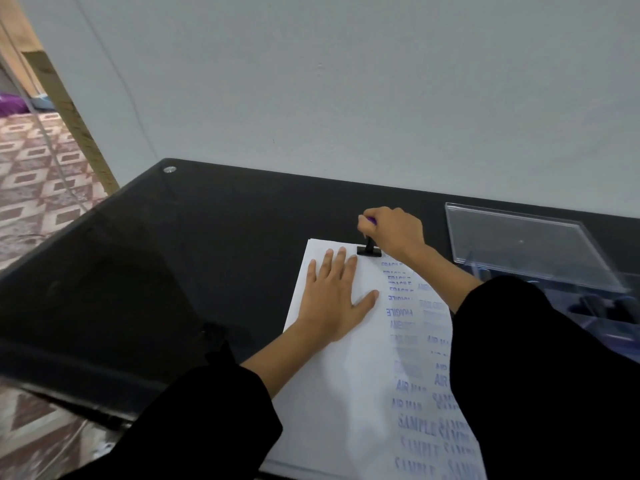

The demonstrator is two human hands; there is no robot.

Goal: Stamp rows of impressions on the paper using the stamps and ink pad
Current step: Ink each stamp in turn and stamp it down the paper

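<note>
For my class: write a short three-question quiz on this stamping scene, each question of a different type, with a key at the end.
1. True or false: the left hand lies flat on the paper, fingers straight.
2. Where on the paper does the right hand press the stamp? A) at its near edge B) at its far edge C) in its middle
3. Fill in: the impressions nearest the camera read ____.
Key: 1 true; 2 B; 3 SAMPLE.
</note>
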